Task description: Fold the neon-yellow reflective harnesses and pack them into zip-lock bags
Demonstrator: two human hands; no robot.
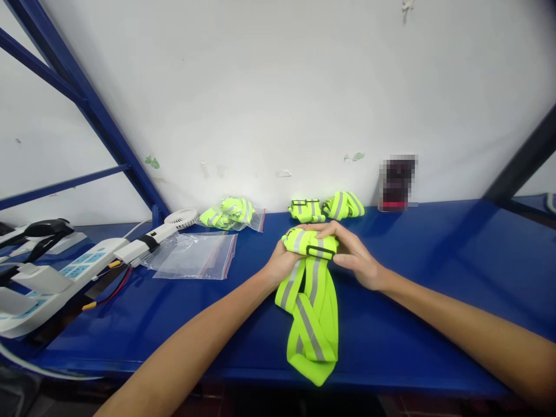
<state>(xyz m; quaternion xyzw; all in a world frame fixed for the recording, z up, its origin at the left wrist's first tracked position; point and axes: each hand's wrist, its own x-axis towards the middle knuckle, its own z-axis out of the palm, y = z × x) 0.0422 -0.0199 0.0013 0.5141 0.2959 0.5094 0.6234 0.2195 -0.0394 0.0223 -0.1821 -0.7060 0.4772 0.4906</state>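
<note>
Between my two hands is a neon-yellow reflective strap [315,307] with grey stripes, its upper part bundled and showing a black buckle. Loose loops of it hang down toward the table's front edge. My left hand [282,263] is wrapped round the bundle's left side, its fingers partly hidden beneath it. My right hand [354,255] grips the right side, with fingers over the top and the thumb near the buckle. Just behind stand two rolled reflective straps, one with a black buckle [306,210] and another beside it [344,205].
On the blue table [434,255], clear zip bags [195,255] lie to the left, with a bagged reflective strap [230,212] behind. Further left are a white handheld fan [180,219], a power strip [93,260] and cables. A blurred dark box [397,182] leans on the wall.
</note>
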